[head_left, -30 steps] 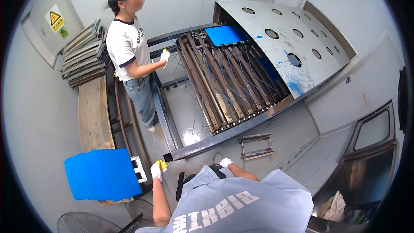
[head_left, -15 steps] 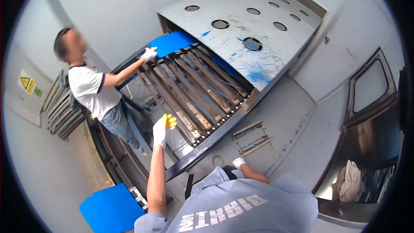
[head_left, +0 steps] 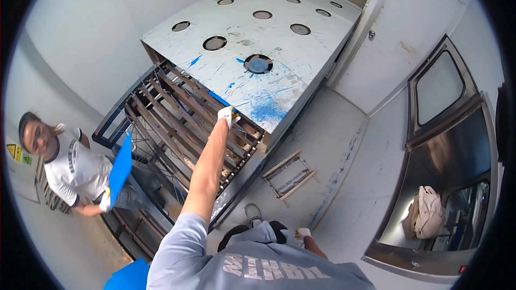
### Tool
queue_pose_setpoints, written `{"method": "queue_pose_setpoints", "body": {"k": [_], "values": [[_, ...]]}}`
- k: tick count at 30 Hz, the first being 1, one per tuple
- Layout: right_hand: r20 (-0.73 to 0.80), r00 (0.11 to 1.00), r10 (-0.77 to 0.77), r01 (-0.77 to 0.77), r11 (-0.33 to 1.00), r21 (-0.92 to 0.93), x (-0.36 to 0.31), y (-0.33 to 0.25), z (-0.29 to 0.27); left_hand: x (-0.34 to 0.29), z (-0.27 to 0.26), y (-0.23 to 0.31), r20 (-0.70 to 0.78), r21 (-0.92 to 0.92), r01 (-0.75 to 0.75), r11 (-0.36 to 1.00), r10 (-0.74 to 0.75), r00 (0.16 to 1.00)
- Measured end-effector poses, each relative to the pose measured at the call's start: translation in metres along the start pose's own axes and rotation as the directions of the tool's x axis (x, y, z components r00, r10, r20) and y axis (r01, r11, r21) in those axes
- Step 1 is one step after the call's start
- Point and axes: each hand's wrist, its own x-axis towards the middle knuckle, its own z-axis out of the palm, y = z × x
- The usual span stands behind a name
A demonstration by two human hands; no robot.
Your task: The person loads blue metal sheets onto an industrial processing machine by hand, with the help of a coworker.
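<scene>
My left arm stretches forward over the slatted rack. My left hand, in a white glove with yellow fingertips, is closed at the edge of a blue sheet. Only a narrow strip of that sheet shows under the white metal cover; the rest is hidden. My right hand, also gloved, hangs low beside my body; its fingers are too small and partly hidden to read. At the left a co-worker's gloved hand holds another blue sheet upright.
Round holes and blue scuffs mark the cover. A small wooden frame lies on the floor to its right. More blue sheet shows at the lower left. At the right are a dark metal door with a window and a beige cloth bundle.
My left hand has reached forward to the sheet under the cover. The co-worker has lifted the other blue sheet off the rack and turned left with it. My view has shifted right.
</scene>
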Motion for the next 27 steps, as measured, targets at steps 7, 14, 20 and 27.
{"method": "queue_pose_setpoints", "body": {"k": [7, 14, 20, 27], "values": [[-0.133, 0.989, -0.069, -0.011, 0.851, -0.525, -0.059, -0.045, 0.039, -0.02, -0.018, 0.026, 0.122, 0.422, -0.203, 0.884, 0.166, 0.978], [0.267, 0.879, -0.395, 0.41, 0.34, -0.847, -0.015, -0.15, 0.017, -0.086, -0.094, 0.035, 0.072, -0.071, -0.25, 0.966, 0.255, 0.964], [0.048, 0.99, 0.135, -0.141, 0.98, 0.144, 0.033, -0.261, 0.025, -0.227, -0.267, 0.001, 0.107, -0.044, -0.344, 0.938, 0.347, 0.932], [0.254, 0.952, 0.174, -0.146, 0.981, -0.125, 0.069, -0.299, 0.089, -0.43, -0.386, -0.069, -0.222, -0.19, -0.269, 0.944, 0.226, 0.949]]}}
